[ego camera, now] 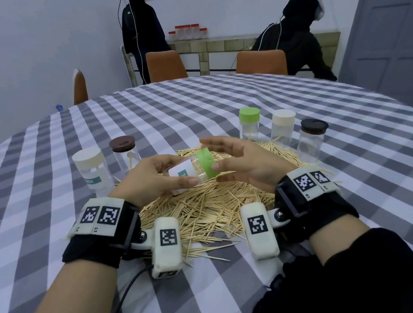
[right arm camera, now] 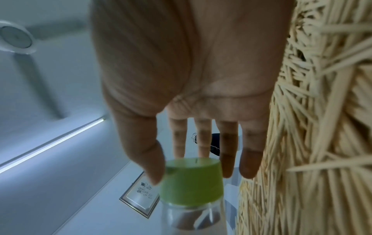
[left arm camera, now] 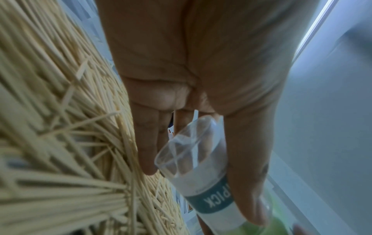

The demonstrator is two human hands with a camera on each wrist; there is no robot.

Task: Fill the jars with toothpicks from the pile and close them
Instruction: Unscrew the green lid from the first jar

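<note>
The jar (ego camera: 189,174) lying in the left hand (ego camera: 148,180) is showing clear, glossy plastic walls, a smooth matt green plastic lid (ego camera: 207,163) and a white paper label (ego camera: 182,172) with a teal band. The toothpicks (ego camera: 206,203) heaped beneath are looking like pale, dry, matt wood, and the tablecloth (ego camera: 219,97) is reading as soft woven checked cloth without shine. The wrist bands (ego camera: 99,243) are appearing as black matt fabric, carrying off-white, dull, slightly grainy plastic housings (ego camera: 167,241) with printed black-and-white markers.
</note>
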